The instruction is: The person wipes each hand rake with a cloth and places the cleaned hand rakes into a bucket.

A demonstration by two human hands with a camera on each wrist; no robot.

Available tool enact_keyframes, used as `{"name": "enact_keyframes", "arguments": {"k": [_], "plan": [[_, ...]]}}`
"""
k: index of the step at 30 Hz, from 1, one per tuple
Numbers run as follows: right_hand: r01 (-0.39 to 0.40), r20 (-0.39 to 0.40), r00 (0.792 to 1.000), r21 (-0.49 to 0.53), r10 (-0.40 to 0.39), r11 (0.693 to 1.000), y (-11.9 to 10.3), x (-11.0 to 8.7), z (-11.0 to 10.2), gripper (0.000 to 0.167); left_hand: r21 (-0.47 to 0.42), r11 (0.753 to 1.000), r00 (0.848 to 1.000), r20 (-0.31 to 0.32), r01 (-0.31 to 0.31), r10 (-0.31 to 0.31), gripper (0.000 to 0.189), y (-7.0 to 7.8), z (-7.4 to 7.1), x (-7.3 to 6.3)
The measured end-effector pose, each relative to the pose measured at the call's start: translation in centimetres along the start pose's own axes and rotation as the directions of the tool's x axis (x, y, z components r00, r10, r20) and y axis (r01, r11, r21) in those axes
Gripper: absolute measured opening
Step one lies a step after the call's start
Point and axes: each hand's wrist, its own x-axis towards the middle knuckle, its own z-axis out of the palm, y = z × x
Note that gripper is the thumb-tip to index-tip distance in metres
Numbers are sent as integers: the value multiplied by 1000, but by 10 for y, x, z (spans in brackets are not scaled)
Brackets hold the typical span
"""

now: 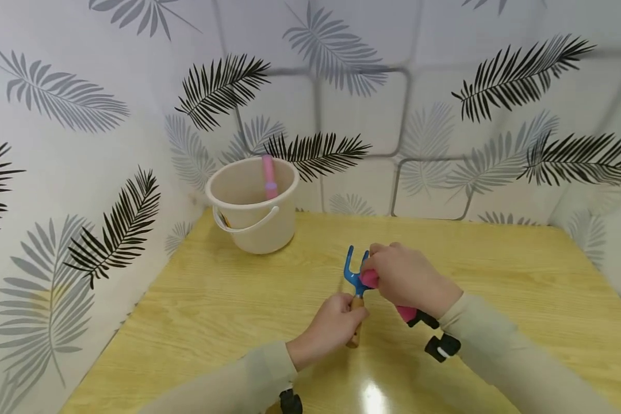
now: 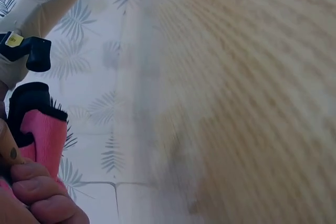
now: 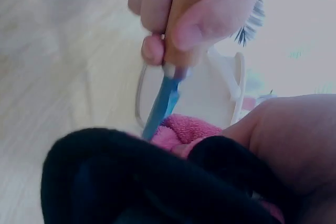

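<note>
A small garden hand fork (image 1: 351,276) with blue tines and a wooden handle stands out over the table, tines pointing away from me. My left hand (image 1: 327,323) grips the handle, fingers and thumb wrapped round it. In my right hand (image 1: 411,277) is a bunched pink cloth (image 1: 370,279), held against the blue metal at the base of the tines. The right wrist view shows the fuzzy cloth (image 3: 186,129) touching the blue neck, close below the wooden handle (image 3: 191,9). At the left wrist view's edge, the cloth (image 2: 48,142) hangs with black trim.
A cream bucket (image 1: 264,233) with its handle lowered stands at the table's back left, against the patterned wall covering. A pink tubular thing (image 1: 269,175) leans inside it, partly hidden. The wood-grain table (image 1: 497,276) reaches back to the wall.
</note>
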Motion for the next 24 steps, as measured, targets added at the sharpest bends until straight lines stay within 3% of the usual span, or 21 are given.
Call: {"name": "enact_keyframes", "arguments": {"k": [5, 10, 16, 24], "plan": [[42, -6, 999, 29, -42, 999, -10, 3, -3, 23, -52, 999, 1000, 28, -5, 6, 26, 4, 2, -1], [-22, 13, 1000, 4, 22, 1000, -6, 0, -9, 25, -52, 999, 1000, -13, -2, 2, 20, 6, -1, -1], [-86, 2, 996, -46, 86, 995, 8, -4, -16, 21, -52, 999, 1000, -18, -5, 4, 18, 10, -2, -3], [15, -1, 1000, 3, -15, 1000, -6, -10, -16, 27, -25, 1000, 999, -51, 4, -5, 16, 10, 1, -5]]}}
